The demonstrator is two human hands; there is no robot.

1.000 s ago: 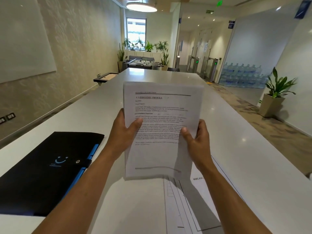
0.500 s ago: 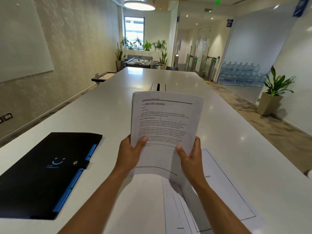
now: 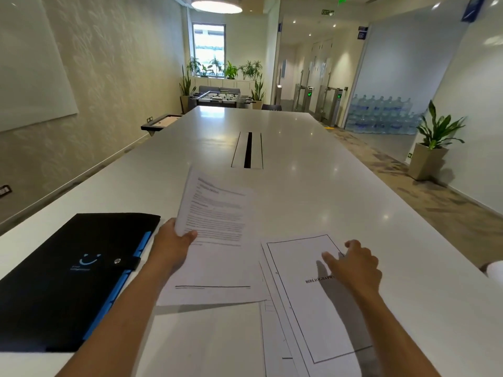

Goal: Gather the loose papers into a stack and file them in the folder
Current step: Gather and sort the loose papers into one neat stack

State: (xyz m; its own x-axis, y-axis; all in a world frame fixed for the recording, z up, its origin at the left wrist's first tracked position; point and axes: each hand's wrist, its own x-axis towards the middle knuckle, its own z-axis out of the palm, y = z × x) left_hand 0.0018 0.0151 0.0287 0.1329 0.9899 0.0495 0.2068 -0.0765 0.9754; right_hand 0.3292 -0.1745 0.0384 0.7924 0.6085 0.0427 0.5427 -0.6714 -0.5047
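Observation:
My left hand (image 3: pixel 174 246) grips the left edge of a stack of printed papers (image 3: pixel 217 235), thumb on top; the stack slopes down toward the white table (image 3: pixel 313 170). To its right lie loose sheets, the top one a framed page reading BIBLIOGRAPHY (image 3: pixel 313 297), with more sheets (image 3: pixel 275 336) partly under it. My right hand (image 3: pixel 353 265) hovers over or touches that page's upper right part, fingers relaxed and spread. A closed black folder (image 3: pixel 68 278) with blue tabs and a snap strap lies flat at the left.
A cable slot (image 3: pixel 247 149) runs along the table's middle. A small white object (image 3: pixel 495 272) shows at the right edge. Beyond the table stand a foosball table (image 3: pixel 220 97), potted plants and stacked water bottles (image 3: pixel 381 112).
The stack came down from upright in both hands to a low slope held by my left hand alone. My right hand let go and moved right onto the bibliography page.

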